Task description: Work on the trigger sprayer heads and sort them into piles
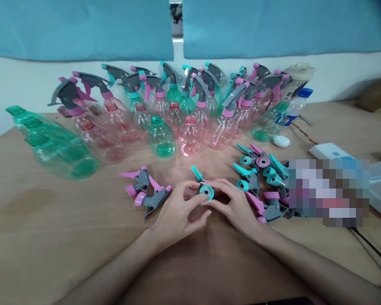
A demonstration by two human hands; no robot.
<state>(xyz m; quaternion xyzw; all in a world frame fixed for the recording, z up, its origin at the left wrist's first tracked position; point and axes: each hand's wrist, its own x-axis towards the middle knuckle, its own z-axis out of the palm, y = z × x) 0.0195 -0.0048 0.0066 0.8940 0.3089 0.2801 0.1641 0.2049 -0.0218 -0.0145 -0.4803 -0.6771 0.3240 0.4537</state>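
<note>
Between both hands is a spray trigger head (pixel 206 192) with a turquoise collar; the collar's open end faces me and its turquoise lever points up and away. My left hand (pixel 180 207) grips it from the left, thumb apart below. From the right, my right hand (pixel 230 203) pinches the collar with thumb and fingers. Left of my hands lie pink-and-grey trigger heads (pixel 149 192). Several turquoise and pink trigger heads (pixel 249 182) are piled on the right. Beyond my hands stand an uncapped green bottle (pixel 161 137) and an uncapped pink bottle (pixel 190 137).
Several bottles with trigger heads (pixel 201 110) fill the back of the table (pixel 82 237). Green bottles (pixel 55 146) stand at the left. To the right are a white oval case (pixel 281 141), a blue-capped drink bottle (pixel 296 108), a white box (pixel 332 152) and a black cable (pixel 373 250).
</note>
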